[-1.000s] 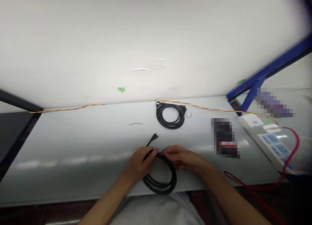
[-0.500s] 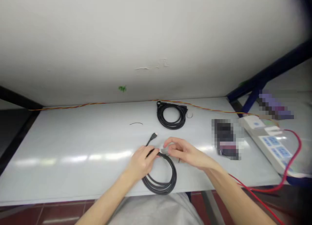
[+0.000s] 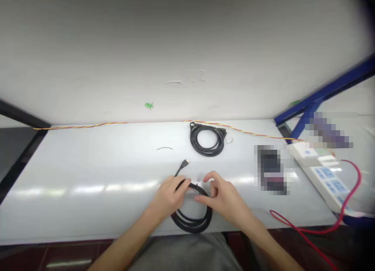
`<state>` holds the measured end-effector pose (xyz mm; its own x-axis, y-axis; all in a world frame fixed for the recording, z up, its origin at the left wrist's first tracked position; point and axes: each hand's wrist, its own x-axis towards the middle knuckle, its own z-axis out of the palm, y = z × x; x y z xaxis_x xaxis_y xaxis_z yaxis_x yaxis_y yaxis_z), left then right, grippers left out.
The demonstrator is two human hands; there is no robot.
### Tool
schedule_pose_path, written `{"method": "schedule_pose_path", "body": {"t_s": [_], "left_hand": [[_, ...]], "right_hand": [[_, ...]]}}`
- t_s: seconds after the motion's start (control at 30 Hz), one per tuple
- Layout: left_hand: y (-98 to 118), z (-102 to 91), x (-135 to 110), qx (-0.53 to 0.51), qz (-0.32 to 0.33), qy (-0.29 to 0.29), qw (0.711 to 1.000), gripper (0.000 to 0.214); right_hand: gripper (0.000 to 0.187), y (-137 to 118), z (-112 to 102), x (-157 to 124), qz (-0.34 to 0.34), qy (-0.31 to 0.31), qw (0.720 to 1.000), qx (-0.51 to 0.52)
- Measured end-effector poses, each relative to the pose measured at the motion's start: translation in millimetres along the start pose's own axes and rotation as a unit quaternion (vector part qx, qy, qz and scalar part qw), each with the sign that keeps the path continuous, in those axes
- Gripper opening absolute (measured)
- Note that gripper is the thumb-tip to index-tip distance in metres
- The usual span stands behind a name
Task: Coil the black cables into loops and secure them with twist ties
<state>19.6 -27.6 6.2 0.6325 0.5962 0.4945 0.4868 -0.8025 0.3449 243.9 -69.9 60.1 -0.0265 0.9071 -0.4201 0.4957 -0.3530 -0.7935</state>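
A coiled black cable (image 3: 191, 220) lies at the near edge of the white table (image 3: 88, 173). My left hand (image 3: 168, 194) is closed round the top of the coil, and the cable's free plug end (image 3: 184, 164) sticks out beyond it. My right hand (image 3: 221, 194) sits just right of the coil's top, thumb and forefinger curled close together by the cable; a thin tie seems to be between them, but it is too small to make out. A second coiled black cable (image 3: 207, 140) rests farther back near the wall.
A twisted red and yellow wire (image 3: 88, 126) runs along the wall's foot. A short black tie (image 3: 164, 148) lies on the table. A white power strip (image 3: 322, 171) and a red cable (image 3: 304, 228) are at the right, beside a blue frame (image 3: 322, 95).
My right hand has dropped from a raised spot above the coil down to its top right edge. My left hand has kept its hold on the coil.
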Motion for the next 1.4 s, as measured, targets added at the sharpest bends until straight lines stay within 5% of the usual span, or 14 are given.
{"method": "schedule_pose_path", "body": {"t_s": [0.13,0.27,0.43,0.67,0.9,1.1,1.23,1.4], "left_hand": [[0,-2.3,-1,-0.003,0.030,0.035,0.999,0.032],[0,-3.1,-2,-0.003,0.035,0.044,0.998,0.036],[-1,-4.0,-5,-0.012,0.038,0.042,0.998,0.038],[-2,-5.4,-6,-0.018,0.038,0.048,0.998,0.033],[-2,-7.2,-5,-0.031,0.050,0.060,0.996,0.038],[-1,-7.1,-6,-0.034,0.048,0.052,0.997,0.038],[-2,-5.4,-7,-0.031,0.055,0.052,0.997,0.040],[-2,-5.9,-4,-0.031,0.067,0.042,0.996,0.032]], "right_hand": [[0.064,9,-16,19,0.057,-0.189,0.957,0.211],[0.053,15,-16,29,0.048,-0.291,0.921,0.256],[0.049,17,-8,25,-0.014,-0.255,0.945,0.203],[0.048,6,-10,28,-0.206,-0.164,0.961,0.083],[0.040,20,-3,37,-0.078,-0.254,0.926,0.269],[0.036,25,-10,39,-0.098,-0.294,0.901,0.303],[0.032,11,-23,38,-0.120,-0.316,0.915,0.220],[0.004,-18,-41,35,-0.248,-0.272,0.930,0.001]]}}
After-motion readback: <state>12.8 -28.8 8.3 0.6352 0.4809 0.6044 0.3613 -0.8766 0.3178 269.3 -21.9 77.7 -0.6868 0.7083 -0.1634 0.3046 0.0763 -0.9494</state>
